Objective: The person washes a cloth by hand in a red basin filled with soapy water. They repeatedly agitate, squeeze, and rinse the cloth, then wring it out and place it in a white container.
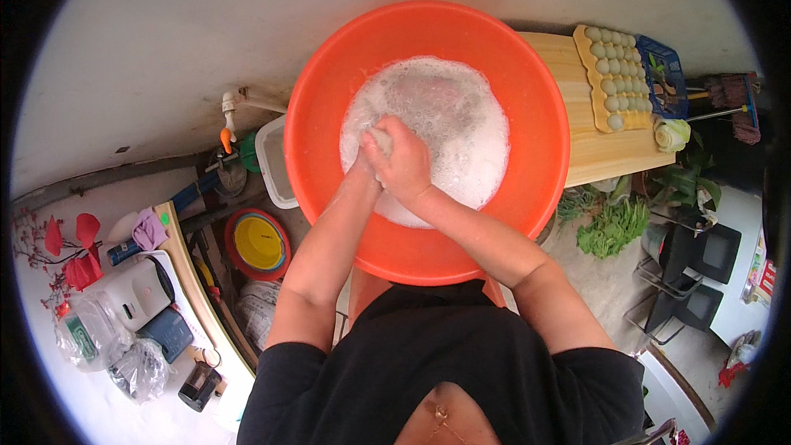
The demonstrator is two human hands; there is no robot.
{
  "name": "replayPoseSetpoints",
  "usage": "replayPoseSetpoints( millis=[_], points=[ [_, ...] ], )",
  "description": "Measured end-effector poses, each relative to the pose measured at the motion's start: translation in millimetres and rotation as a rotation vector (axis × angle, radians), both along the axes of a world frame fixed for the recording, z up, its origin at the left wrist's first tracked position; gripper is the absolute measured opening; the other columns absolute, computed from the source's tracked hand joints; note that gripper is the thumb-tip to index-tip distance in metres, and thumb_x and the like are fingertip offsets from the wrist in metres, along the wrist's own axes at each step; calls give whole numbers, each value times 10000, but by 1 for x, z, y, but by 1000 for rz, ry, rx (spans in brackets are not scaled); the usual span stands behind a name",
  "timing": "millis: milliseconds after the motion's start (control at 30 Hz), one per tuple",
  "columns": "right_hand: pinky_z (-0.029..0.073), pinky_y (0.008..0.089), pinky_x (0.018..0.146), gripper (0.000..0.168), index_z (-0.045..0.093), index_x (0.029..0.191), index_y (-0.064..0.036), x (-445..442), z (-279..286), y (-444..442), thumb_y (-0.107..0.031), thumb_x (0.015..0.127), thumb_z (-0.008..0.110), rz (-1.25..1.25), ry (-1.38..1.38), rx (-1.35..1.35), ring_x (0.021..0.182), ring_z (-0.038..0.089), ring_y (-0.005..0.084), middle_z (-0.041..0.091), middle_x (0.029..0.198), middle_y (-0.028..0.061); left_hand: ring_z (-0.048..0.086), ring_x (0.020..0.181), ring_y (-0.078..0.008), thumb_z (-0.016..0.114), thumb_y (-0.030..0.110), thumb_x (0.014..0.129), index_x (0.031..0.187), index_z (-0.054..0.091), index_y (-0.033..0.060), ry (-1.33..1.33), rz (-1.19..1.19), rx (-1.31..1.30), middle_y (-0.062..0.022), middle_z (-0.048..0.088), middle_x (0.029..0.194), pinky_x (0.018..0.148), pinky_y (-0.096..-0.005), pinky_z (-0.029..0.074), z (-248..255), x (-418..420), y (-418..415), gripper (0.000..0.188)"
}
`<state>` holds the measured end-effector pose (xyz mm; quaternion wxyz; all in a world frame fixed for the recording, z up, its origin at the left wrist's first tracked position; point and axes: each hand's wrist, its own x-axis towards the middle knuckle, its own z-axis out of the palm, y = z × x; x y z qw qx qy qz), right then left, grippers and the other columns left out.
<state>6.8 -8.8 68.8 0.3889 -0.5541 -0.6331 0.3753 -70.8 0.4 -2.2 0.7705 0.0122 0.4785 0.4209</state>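
Observation:
A large orange plastic basin [426, 31] stands in front of me, holding water topped with white soap suds [476, 167]. Over the left part of the foam my two hands are pressed together around a bunched pale wet cloth [383, 141]. My right hand [408, 161] wraps it from the right, fingers curled. My left hand [369, 151] grips it from the left, largely hidden behind the right one. Beneath the thinner foam at the back, a greyish-pink patch shows; what it is cannot be made out.
Behind the basin rises a pale wall [247, 12] with an orange-handled tap [227, 130]. A white tub [276, 161] stands left of the basin. On the right, a wooden board [556, 86] bears an egg tray [596, 96]; leafy greens [612, 228] lie below. A cluttered table [185, 296] is at left.

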Motion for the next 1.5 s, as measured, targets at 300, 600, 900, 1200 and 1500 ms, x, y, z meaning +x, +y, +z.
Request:
replayPoseSetpoints(
  millis=[300, 600, 900, 1200, 1500],
  points=[
    [438, 469, 938, 348, 627, 1129, -98, 129, -96, 96, -335, 874, 620, -205, -588, 49, 1127, 549, 371, 589, 1217, 148, 569, 1151, -269, 402, 249, 1034, 1369, 421, 8, 12, 114, -170, -127, 547, 1306, 979, -435, 481, 9, -15, -11, 413],
    [332, 579, 1028, 569, 545, 1342, -160, 104, -81, 53, -379, 834, 679, 480, -797, 378, 1278, 412, 374, 440, 1391, 161, 533, 1144, -401, 435, 156, 985, 1487, 245, 223, 297, 108, -111, -168, 368, 1455, 982, -550, 441, 24, -28, -14, 541],
    [475, 463, 904, 320, 589, 1138, -74, 38, -83, 37, -245, 878, 667, -104, -256, -125, 1008, 583, 378, 558, 1132, 211, 539, 1208, -369, 403, 298, 1043, 1491, 295, 141, -160, 15, -244, -193, 433, 1428, 944, -557, 493, 34, 5, 11, 487],
    [470, 480, 740, 249, 557, 856, -43, 29, -14, 10, -282, 910, 606, 167, -150, 28, 849, 604, 375, 612, 915, 167, 561, 1193, -321, 352, 383, 1049, 1369, 461, 52, -28, 56, -34, -203, 557, 1284, 956, -545, 493, 27, 21, 17, 473],
    [478, 487, 755, 227, 618, 935, -57, 7, -13, -4, -274, 930, 552, -81, -30, 43, 878, 615, 394, 632, 970, 179, 610, 1064, -252, 461, 275, 1022, 1281, 515, 63, -13, 54, -19, -122, 595, 1206, 862, -435, 540, 1, 5, 7, 339]
  ],
)
